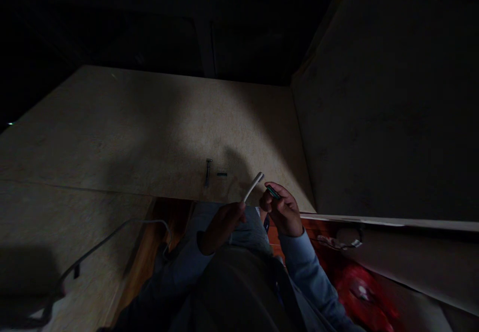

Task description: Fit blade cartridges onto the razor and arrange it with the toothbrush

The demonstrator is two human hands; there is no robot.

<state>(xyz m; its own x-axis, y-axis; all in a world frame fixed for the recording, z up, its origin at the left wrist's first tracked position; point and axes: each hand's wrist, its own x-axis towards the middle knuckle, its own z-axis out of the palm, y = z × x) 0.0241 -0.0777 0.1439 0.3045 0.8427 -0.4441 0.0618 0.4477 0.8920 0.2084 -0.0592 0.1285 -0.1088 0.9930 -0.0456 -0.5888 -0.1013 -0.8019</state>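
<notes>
In a dim room, my left hand (pixel 223 223) is closed around the end of a white flat cable (pixel 253 186), which sticks up and to the right from my fingers. My right hand (pixel 283 210) is pinched on a small dark green part (pixel 273 191), held close to the cable's tip. Both hands hover just in front of the near edge of a pale chipboard panel (pixel 149 132). Blue sleeves cover both forearms.
A dark screw (pixel 208 171) and a small dark piece (pixel 222 174) lie on the panel near its front edge. A second board (pixel 381 102) stands at the right. A thin cable (pixel 112 234) trails over the lower left board. Red cloth (pixel 359 287) lies at lower right.
</notes>
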